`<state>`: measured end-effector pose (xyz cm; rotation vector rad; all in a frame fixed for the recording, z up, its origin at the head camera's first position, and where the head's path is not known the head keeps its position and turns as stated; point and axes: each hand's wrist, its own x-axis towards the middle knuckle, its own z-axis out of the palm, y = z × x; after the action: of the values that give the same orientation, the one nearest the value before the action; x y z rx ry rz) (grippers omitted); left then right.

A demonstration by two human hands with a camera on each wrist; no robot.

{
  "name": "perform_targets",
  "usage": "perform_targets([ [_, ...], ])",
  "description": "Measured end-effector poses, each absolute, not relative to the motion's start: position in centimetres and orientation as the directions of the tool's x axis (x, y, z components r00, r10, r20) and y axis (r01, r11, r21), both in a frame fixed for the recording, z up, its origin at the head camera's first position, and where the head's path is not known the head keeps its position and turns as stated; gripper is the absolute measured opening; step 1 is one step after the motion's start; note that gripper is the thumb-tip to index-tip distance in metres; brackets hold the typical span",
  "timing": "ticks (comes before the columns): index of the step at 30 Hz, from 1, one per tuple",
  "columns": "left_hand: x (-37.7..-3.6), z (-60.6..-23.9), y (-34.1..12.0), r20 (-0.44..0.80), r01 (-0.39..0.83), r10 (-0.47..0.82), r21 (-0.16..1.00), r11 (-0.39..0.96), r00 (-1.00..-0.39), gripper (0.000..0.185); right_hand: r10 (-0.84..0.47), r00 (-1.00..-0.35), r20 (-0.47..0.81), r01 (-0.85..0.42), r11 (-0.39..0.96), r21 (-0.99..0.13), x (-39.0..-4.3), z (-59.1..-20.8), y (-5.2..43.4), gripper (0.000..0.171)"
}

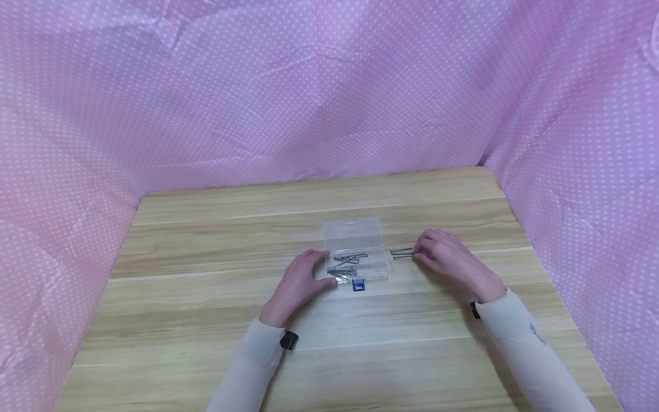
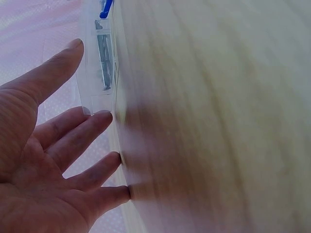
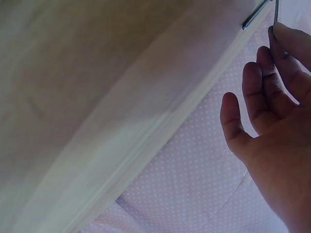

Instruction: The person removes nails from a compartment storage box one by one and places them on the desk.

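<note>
A clear plastic box (image 1: 382,266) lies on the table with its lid (image 1: 352,234) folded back. Inside, one bunch of long metal nails (image 1: 351,259) sits toward the back and another bunch (image 1: 342,273) toward the front. My left hand (image 1: 297,281) spans the box's left end, thumb near the front corner, fingers fairly straight. In the left wrist view, a fingertip (image 2: 104,116) meets the box's corner. To the right of the box, my right hand (image 1: 445,254) pinches a thin nail (image 3: 276,10) between thumb and forefinger. Another nail (image 3: 253,17) lies on the table close to those fingertips.
A blue latch (image 1: 358,285) hangs from the box's front edge. The wood-grain table (image 1: 216,320) extends around both hands. Pink dotted cloth (image 1: 237,86) rises behind the table and along its sides. A dark band (image 1: 289,340) is on the left wrist.
</note>
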<state>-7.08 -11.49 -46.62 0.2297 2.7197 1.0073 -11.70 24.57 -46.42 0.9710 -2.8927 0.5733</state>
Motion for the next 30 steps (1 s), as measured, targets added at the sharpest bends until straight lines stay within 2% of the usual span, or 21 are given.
perform_targets([
  [30, -7.18, -46.69, -11.57, -0.167, 0.061, 0.224, 0.657, 0.751, -0.960, 0.072, -0.588, -0.802, 0.108, -0.591, 0.753, -0.289, -12.28, -46.84, 24.42, 0.008],
])
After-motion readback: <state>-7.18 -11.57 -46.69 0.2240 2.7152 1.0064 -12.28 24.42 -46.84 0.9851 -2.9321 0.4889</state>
